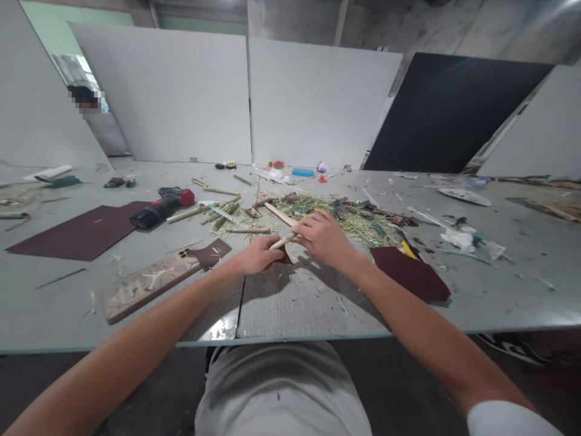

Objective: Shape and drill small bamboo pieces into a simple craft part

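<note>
A short pale green stem [282,241] runs between my two hands above the table. My left hand [257,255] is closed around its near end, and a small dark brown sheet [285,257], like sandpaper, shows under the fingers. My right hand [323,237] has its fingers bent over the far end of the stem. Just beyond the fingers, a pale wooden stick [279,214] slants away and partly disappears behind the right hand. A heap of green shavings [363,221] with dark scraps lies past my hands.
A phone in a patterned case [149,286], a larger brown sheet [82,233] and a black-and-red power drill [163,207] lie left. Cut green stems [222,212] are near the middle. At right are another brown sheet [411,274] and a yellow-handled tool [408,247]. White panels [318,103] stand behind.
</note>
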{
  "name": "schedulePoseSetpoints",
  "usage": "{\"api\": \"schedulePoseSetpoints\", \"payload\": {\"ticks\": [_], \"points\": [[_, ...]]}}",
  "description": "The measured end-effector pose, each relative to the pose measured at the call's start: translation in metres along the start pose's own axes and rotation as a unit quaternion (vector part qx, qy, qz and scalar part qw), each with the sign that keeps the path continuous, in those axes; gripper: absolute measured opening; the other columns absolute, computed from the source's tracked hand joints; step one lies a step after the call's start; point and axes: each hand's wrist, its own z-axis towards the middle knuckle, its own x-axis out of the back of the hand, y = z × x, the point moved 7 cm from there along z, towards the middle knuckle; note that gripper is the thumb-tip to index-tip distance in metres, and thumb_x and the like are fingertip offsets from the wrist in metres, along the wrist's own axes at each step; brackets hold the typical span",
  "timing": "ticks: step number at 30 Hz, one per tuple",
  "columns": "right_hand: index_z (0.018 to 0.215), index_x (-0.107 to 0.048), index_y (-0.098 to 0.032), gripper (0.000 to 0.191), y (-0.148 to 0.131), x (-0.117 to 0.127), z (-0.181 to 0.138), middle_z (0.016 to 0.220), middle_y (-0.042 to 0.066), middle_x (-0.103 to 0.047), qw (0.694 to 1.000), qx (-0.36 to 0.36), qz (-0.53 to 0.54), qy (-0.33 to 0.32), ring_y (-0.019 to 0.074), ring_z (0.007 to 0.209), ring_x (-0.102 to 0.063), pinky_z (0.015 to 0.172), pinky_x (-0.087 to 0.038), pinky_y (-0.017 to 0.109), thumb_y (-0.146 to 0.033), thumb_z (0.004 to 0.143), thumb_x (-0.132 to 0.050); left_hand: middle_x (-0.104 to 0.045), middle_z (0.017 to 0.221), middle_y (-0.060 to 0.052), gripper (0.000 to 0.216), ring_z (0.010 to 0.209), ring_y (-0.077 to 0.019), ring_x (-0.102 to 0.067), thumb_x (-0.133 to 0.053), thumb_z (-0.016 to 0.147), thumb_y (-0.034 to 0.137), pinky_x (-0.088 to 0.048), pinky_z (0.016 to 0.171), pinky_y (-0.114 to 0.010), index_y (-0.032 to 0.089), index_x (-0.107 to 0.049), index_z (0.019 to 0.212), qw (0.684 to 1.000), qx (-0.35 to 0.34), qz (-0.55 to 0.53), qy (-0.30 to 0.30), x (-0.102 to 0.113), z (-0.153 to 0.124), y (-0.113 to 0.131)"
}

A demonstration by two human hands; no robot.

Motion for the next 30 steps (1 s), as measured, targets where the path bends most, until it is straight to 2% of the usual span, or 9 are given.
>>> {"api": "schedulePoseSetpoints", "payload": {"ticks": [4,6,9,12,15,19,23,27,30], "points": [[0.095,-0.063,-0.019,0.030,0.027,-0.014,-0.008,0.084,0.005,-0.066,0.985,-0.125,0.111,-0.052,0.0197,0.076,-0.057,0.068,-0.037,0.031,-0.042,0.099,-0.044,-0.070,0.086,-0.007,0.011,0.063,-0.0132,-0.066,-0.062,0.076,0.016,-0.053,0.055,-0.024,0.016,-0.051,0.078,0.990,0.008,-0.135,0.049,0.021,0.003,-0.007],[0.093,-0.058,-0.018,0.032,0.033,-0.013,-0.014,0.074,0.002,-0.059,0.961,-0.187,0.200,-0.033,0.0163,0.066,-0.053,0.062,-0.034,0.029,-0.041,0.101,-0.038,-0.072,0.100,-0.011,0.017,0.074,-0.0160,-0.071,-0.062,0.077,0.013,-0.057,0.066,-0.028,0.017,-0.045,0.078,0.965,0.010,-0.244,0.099,0.032,0.003,-0.007],[0.094,-0.054,-0.018,0.030,0.018,-0.016,-0.014,0.068,-0.002,-0.050,0.917,-0.193,0.347,-0.044,0.0135,0.061,-0.047,0.060,-0.034,0.027,-0.040,0.101,-0.035,-0.071,0.108,-0.012,0.018,0.092,-0.0196,-0.072,-0.057,0.079,0.005,-0.055,0.091,-0.037,0.017,-0.045,0.086,0.920,-0.026,-0.362,0.145,0.039,0.003,0.008],[0.092,-0.052,-0.019,0.029,-0.002,-0.020,-0.007,0.068,-0.003,-0.047,0.883,-0.175,0.430,-0.068,0.0122,0.059,-0.043,0.058,-0.034,0.026,-0.041,0.100,-0.035,-0.070,0.116,-0.009,0.034,0.107,-0.0190,-0.068,-0.051,0.074,-0.006,-0.046,0.107,-0.039,0.018,-0.048,0.098,0.893,-0.088,-0.424,0.121,0.036,0.007,0.037],[0.088,-0.049,-0.020,0.028,-0.006,-0.018,0.001,0.065,-0.004,-0.045,0.873,-0.193,0.445,-0.048,0.0115,0.056,-0.040,0.056,-0.033,0.025,-0.041,0.100,-0.035,-0.068,0.121,-0.006,0.053,0.111,-0.0188,-0.066,-0.045,0.063,-0.010,-0.041,0.111,-0.039,0.018,-0.050,0.108,0.877,-0.110,-0.457,0.100,0.034,0.011,0.060],[0.086,-0.049,-0.020,0.029,-0.002,-0.021,0.007,0.061,-0.005,-0.041,0.850,-0.223,0.475,-0.056,0.0106,0.051,-0.037,0.051,-0.031,0.024,-0.042,0.099,-0.036,-0.070,0.115,-0.012,0.042,0.107,-0.0226,-0.066,-0.048,0.068,0.004,-0.045,0.106,-0.039,0.012,-0.055,0.108,0.858,-0.077,-0.503,0.075,0.039,0.013,0.068],[0.084,-0.043,-0.021,0.029,-0.007,-0.032,0.009,0.057,-0.006,-0.042,0.810,-0.234,0.533,-0.066,0.0095,0.045,-0.035,0.046,-0.029,0.023,-0.046,0.098,-0.037,-0.072,0.106,-0.014,0.034,0.096,-0.0236,-0.069,-0.053,0.075,0.020,-0.051,0.097,-0.037,0.009,-0.061,0.106,0.859,-0.067,-0.508,0.014,0.045,0.014,0.062],[0.080,-0.042,-0.022,0.033,-0.016,-0.043,0.006,0.052,-0.007,-0.039,0.771,-0.245,0.584,-0.072,0.0088,0.041,-0.033,0.043,-0.026,0.022,-0.048,0.098,-0.034,-0.070,0.113,-0.012,0.038,0.103,-0.0217,-0.068,-0.055,0.070,0.004,-0.047,0.102,-0.035,0.010,-0.065,0.106,0.898,-0.086,-0.431,-0.023,0.040,0.014,0.057],[0.078,-0.045,-0.020,0.038,-0.015,-0.044,0.002,0.055,-0.006,-0.039,0.763,-0.257,0.591,-0.050,0.0083,0.042,-0.033,0.042,-0.026,0.022,-0.050,0.098,-0.033,-0.064,0.127,-0.012,0.047,0.120,-0.0248,-0.060,-0.051,0.066,-0.004,-0.038,0.111,-0.040,0.011,-0.066,0.108,0.914,-0.100,-0.391,-0.051,0.030,0.012,0.059]]}}
